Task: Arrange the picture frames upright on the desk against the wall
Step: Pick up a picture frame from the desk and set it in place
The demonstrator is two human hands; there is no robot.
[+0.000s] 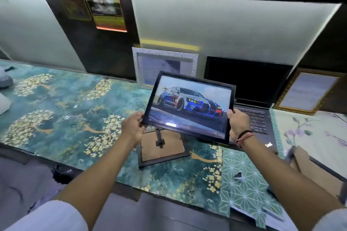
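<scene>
I hold a black picture frame with a race-car photo (189, 107) tilted in the air above the desk. My left hand (132, 127) grips its lower left corner and my right hand (239, 124) grips its lower right edge. Beneath it another frame (163, 149) lies face down on the desk, its brown back and stand showing. A white textured frame (165, 62) stands upright against the wall behind. A gold-edged frame (309, 93) leans upright at the right.
An open black laptop (251, 88) stands right of the white frame. The desk (65, 108) wears a teal mat with gold flowers. Cardboard pieces (308, 167) lie at the right front. A grey object (4, 80) sits at the far left. A dark shelf overhangs above.
</scene>
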